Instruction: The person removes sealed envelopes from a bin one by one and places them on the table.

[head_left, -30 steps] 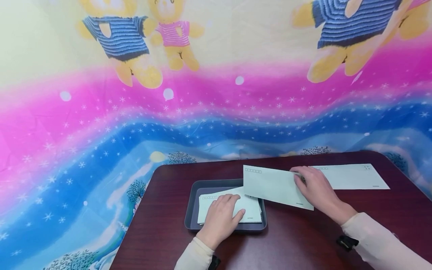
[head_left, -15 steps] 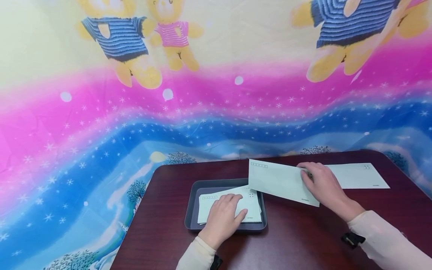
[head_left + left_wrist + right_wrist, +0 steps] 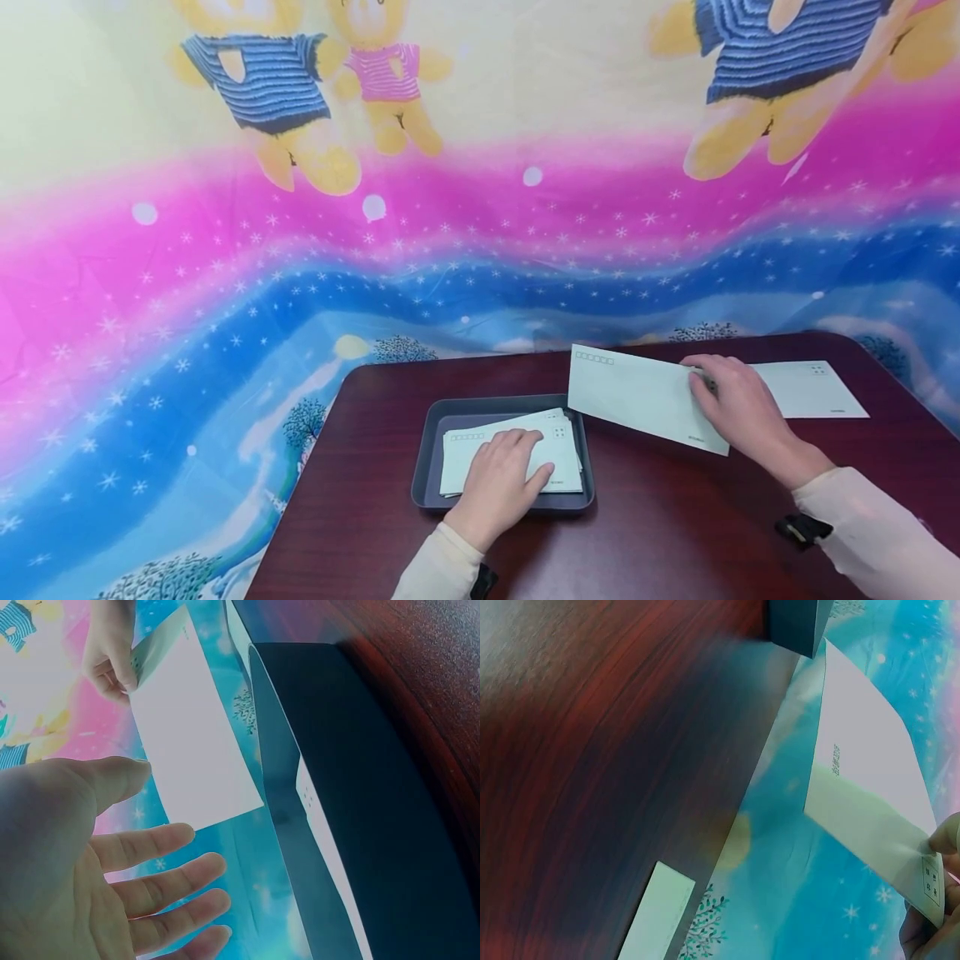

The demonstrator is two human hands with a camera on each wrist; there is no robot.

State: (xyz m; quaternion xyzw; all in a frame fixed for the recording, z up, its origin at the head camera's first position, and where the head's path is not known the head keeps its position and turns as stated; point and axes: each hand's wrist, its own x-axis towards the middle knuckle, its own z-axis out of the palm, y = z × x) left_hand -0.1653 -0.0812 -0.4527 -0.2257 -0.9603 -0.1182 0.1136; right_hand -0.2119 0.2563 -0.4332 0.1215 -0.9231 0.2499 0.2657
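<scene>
My right hand [image 3: 742, 412] pinches one pale envelope [image 3: 630, 392] near its upper right end. That envelope hangs tilted above the table, right of the grey tray [image 3: 429, 467]. In the right wrist view, thumb and fingers grip the envelope [image 3: 862, 742] by the end with the small printed squares. Several envelopes [image 3: 456, 471] lie stacked in the tray, their edges slightly uneven. Over this stack is my left hand [image 3: 502, 483], fingers loosely spread. The left wrist view shows the left hand [image 3: 112, 855] holding nothing, above the tray's dark wall [image 3: 360, 765].
On the dark red wooden table [image 3: 660, 533], another pale envelope [image 3: 817, 396] lies at the back right, partly behind my right hand. A curtain [image 3: 480, 208] printed with bears and snowflakes hangs directly behind the table.
My right hand has moved to the right and slightly up with the envelope, whose left end no longer overlaps the stack. My left hand has barely shifted.
</scene>
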